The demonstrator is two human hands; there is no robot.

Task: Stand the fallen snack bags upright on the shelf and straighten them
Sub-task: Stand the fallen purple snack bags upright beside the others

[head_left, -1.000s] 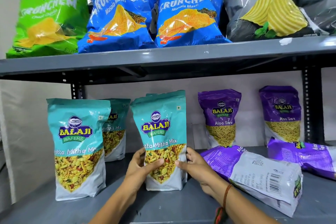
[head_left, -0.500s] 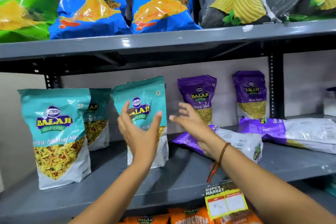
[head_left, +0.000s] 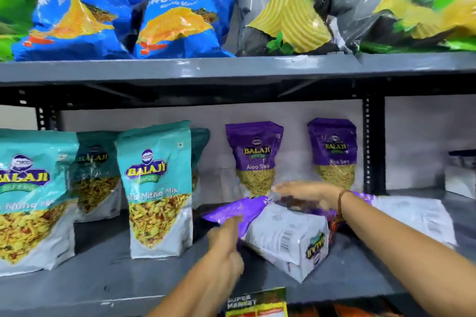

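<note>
Left hand was at the near edge of the fallen purple Aloo Sev bag, fingers against its purple top end; motion blur, cannot tell if it was pinching the bag or only touching it. Right hand was above the same bag at its 12 o'clock side, palm down, fingers spread flat and extended toward 9 o'clock; blurred too, cannot tell whether it was in contact. A reddish thread band sat on the right wrist. The fallen bag lay flat on the lower shelf, white back panel and barcode facing up, purple top pointing to 9 o'clock. A second fallen bag lay flat at 3 o'clock of it, partly behind the right forearm, white back up. Two Aloo Sev bags stood upright against the back wall: one at 12 o'clock of the fallen bag, the other at about 1 o'clock. At 9 o'clock stood a teal Khatta Mitha Mix bag, upright, with another teal bag behind it and a third at the frame's left edge. Upper shelf carried two blue Crunchem bags and grey Rumbles bags. A Super Market price tag hung off the lower shelf's front lip at 6 o'clock.
</note>
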